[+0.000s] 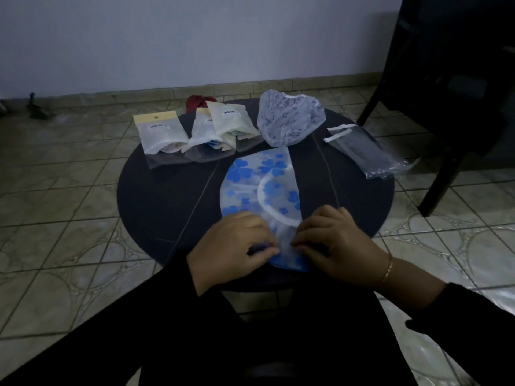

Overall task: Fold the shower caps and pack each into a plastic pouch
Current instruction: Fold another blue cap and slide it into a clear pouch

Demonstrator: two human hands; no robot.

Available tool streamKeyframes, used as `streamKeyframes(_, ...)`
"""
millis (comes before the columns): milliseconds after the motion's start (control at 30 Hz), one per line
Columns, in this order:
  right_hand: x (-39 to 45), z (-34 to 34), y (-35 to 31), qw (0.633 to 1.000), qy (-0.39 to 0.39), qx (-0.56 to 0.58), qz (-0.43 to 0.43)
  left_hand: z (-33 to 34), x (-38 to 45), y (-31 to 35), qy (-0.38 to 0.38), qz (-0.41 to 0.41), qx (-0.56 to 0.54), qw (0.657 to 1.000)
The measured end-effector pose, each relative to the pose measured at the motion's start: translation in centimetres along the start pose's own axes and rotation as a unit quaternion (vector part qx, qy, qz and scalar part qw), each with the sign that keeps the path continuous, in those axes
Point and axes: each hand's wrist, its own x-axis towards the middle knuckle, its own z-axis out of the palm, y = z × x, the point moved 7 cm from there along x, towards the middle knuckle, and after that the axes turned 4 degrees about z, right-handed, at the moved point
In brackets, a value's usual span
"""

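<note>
A translucent shower cap with blue flowers (pixel 262 185) lies folded into a long strip down the middle of the round dark table (pixel 156 196). My left hand (pixel 231 246) and my right hand (pixel 334 243) pinch its near end from either side, fingers curled on the plastic. A second cap with a small purple print (pixel 289 121) sits crumpled at the back. An empty clear pouch (pixel 365 151) lies at the right. Three filled pouches (pixel 164 135) (pixel 203 135) (pixel 231 121) lie at the back left.
A red item (pixel 196 103) shows behind the filled pouches at the table's far edge. A dark chair (pixel 446 79) stands close to the table at the right. Tiled floor surrounds the table, with a wall beyond.
</note>
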Motion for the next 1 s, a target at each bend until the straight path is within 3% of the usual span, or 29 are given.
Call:
streamKeyframes(200, -1.6, 0.2, 0.0, 0.999, -0.033, -0.002, 0.017, 0.4, -0.9, -0.7, -0.056, -0.027, -0.006, 0.998)
streamKeyframes(433, -2.1, 0.4, -0.3, 0.999, -0.013, -0.014, 0.034, 0.6, -1.0, 0.5, 0.014, 0.015, 0.079, 0.997)
streamKeyframes(767, -1.4, -0.2, 0.8, 0.981, 0.125, 0.047, 0.142, 0.3, -1.3, -1.0, 0.04, -0.111, 0.003, 0.993)
streamKeyframes(1000, -1.0, 0.4, 1.7, 0.95, 0.094, 0.123, 0.27, 0.6, -1.4, -2.0, 0.027, -0.222, -0.074, 0.972)
